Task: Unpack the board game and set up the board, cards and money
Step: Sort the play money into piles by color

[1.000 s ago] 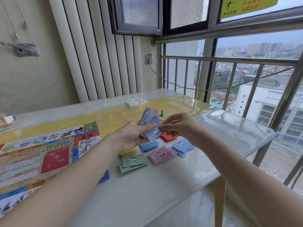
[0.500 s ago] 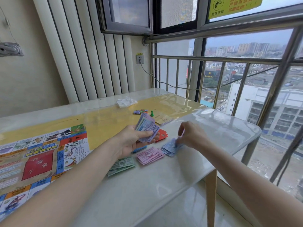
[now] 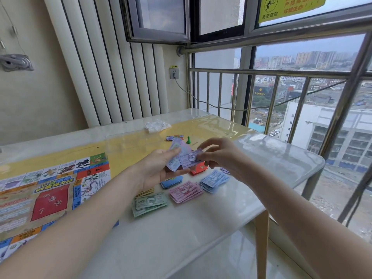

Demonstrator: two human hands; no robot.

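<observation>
My left hand [image 3: 156,168] grips a fanned stack of play money [image 3: 177,156] above the table. My right hand [image 3: 219,155] pinches the top purple note [image 3: 190,159] of that stack by its right end. Below them lie sorted piles: green notes [image 3: 150,203], pink notes [image 3: 185,191], light blue notes [image 3: 214,181], blue cards [image 3: 171,181], a red card pile [image 3: 199,169] and a yellow pile [image 3: 145,192] partly under my left wrist. The game board [image 3: 46,190] lies unfolded at the left.
A green pawn [image 3: 188,140], small tokens [image 3: 171,137] and a crumpled plastic bag [image 3: 157,125] lie farther back on the yellow mat. The table's right edge [image 3: 314,166] runs along a metal railing [image 3: 281,71] and window. A radiator stands behind.
My right hand came up from the light blue pile on the table and now pinches a purple note on the stack in my left hand. The camera view shifted slightly.
</observation>
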